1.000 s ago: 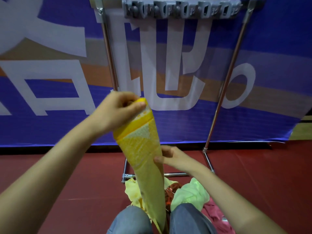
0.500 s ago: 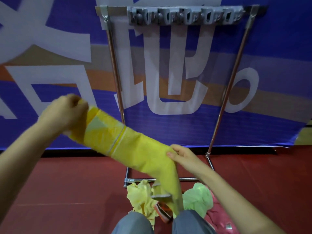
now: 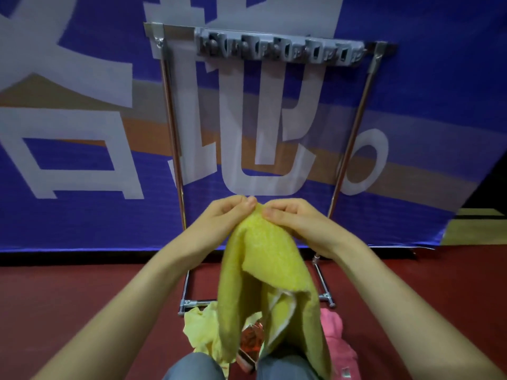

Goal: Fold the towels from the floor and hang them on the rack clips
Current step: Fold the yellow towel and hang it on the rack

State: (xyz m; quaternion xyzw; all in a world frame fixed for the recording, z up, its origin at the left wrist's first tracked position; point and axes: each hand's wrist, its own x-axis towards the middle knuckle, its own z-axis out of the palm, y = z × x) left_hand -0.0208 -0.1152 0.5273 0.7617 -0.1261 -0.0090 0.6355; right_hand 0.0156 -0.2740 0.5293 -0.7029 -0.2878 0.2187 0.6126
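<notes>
From my remote view, my left hand (image 3: 225,215) and right hand (image 3: 296,223) both pinch the top fold of the yellow towel (image 3: 263,272), which hangs doubled before the rack (image 3: 354,149), below its clips (image 3: 279,49), above more towels (image 3: 336,331) on the floor (image 3: 82,297).

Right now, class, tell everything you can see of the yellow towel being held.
The yellow towel looks like fuzzy terry cloth, folded over so its layers hang toward the person's knees. A pale hem shows at one lower edge. The left hand and right hand pinch its top fold, side by side, in front of the rack.
</notes>
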